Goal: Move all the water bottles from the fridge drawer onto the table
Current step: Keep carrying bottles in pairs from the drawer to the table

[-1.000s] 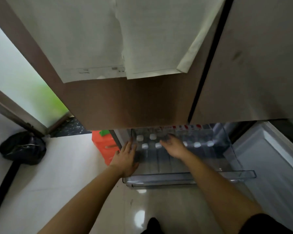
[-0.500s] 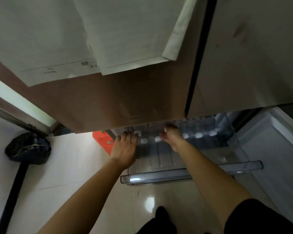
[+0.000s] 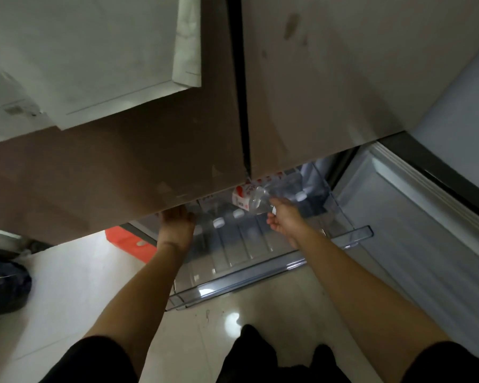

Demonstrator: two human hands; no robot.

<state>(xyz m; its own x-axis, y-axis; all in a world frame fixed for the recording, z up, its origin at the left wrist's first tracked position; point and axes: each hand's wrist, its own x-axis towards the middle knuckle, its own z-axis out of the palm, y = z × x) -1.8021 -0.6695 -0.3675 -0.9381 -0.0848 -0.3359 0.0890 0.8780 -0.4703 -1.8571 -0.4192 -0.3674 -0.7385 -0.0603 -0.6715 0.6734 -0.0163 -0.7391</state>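
Note:
The clear plastic fridge drawer (image 3: 260,283) is pulled out low in front of me, under the brown upper fridge doors. Several water bottles with white caps (image 3: 218,223) lie in its back half. My right hand (image 3: 284,219) grips the cap end of one clear bottle with a red-and-white label (image 3: 249,199) and holds it tilted above the others. My left hand (image 3: 176,223) reaches into the drawer's left back corner; its fingers are hidden under the door edge, so I cannot tell what they hold.
The brown upper fridge doors (image 3: 150,175) overhang the drawer. An open grey fridge door (image 3: 415,233) stands to the right. An orange box (image 3: 133,241) sits left of the drawer, a black bag (image 3: 3,283) at far left. White tiled floor lies below.
My right hand has closed on a bottle and lifted it up out of the row. My left hand has pushed further back under the door. My head has moved closer.

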